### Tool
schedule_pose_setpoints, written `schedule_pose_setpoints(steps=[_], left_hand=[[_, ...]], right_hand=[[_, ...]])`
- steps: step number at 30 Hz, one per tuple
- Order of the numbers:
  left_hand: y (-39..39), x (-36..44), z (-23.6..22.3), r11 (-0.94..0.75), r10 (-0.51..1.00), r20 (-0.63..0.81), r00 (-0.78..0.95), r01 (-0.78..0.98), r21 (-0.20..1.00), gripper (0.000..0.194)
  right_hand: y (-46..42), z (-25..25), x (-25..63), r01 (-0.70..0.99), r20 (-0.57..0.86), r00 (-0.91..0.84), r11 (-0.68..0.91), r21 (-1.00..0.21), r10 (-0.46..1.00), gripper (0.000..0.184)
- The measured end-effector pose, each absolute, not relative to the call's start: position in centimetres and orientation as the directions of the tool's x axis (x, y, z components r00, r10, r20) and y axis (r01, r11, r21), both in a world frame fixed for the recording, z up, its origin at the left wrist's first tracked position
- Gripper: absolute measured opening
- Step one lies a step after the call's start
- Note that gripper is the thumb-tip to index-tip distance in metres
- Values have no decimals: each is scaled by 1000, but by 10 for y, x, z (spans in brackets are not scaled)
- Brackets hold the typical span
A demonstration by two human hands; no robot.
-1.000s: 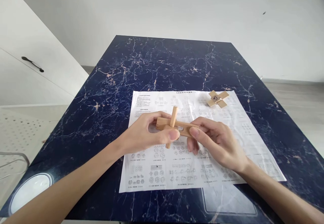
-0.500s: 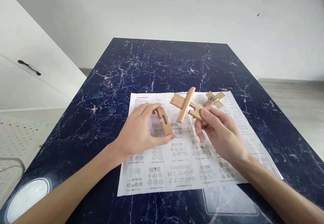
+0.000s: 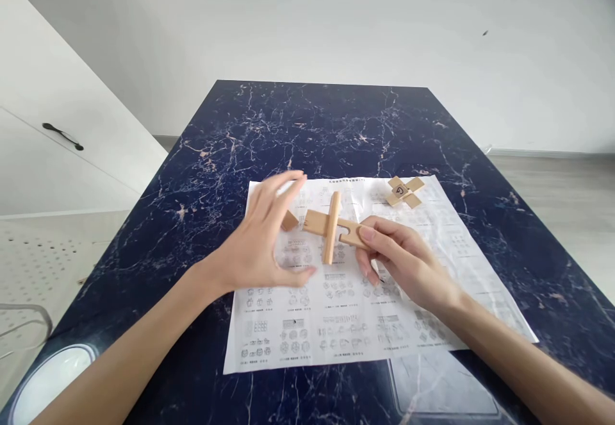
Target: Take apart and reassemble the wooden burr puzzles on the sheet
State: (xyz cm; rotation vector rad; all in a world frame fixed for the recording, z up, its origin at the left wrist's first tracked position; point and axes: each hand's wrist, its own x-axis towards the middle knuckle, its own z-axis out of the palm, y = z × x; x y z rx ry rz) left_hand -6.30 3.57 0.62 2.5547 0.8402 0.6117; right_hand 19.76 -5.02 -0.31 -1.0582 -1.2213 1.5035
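My right hand [image 3: 403,255] pinches the end of a flat, notched wooden puzzle piece [image 3: 317,222] between thumb and fingers. A second wooden bar [image 3: 332,227] crosses that piece, and the two are held up together over the sheet. To their left, my left hand [image 3: 254,239] is open, thumb and fingers spread wide in a C shape. Behind its fingers shows part of another wooden piece [image 3: 289,221]; the rest is hidden by the hand, and it seems to lie on the paper.
A large printed instruction sheet [image 3: 336,341] with small diagrams lies on the dark blue marbled table [image 3: 307,130]. Near its far right corner rests a cross-shaped wooden assembly [image 3: 404,192] with a dark mark. A white cabinet [image 3: 62,156] stands at left.
My left hand has let go of the notched wooden piece it held and opened wider. My right hand has moved left and slightly down with the crossed pieces, which have turned.
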Motion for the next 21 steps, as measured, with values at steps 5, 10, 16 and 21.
schedule_pose_setpoints(steps=[5,10,16,21], left_hand=[[20,-56,9,-707,563,256,786,298,642,121],[20,-56,7,-731,577,359,734,268,627,94],[26,-55,14,-724,617,383,688,304,619,85],[38,-64,17,-739,647,485,588,329,588,75]], right_hand=[[-52,-1,194,-61,-81,-344,-108,-992,936,32],[-50,-3,198,-56,-113,-361,-143,-988,926,32],[-42,-9,206,-67,-128,-293,-154,-986,947,32],[-32,-11,225,-126,-145,-181,-169,-977,973,35]])
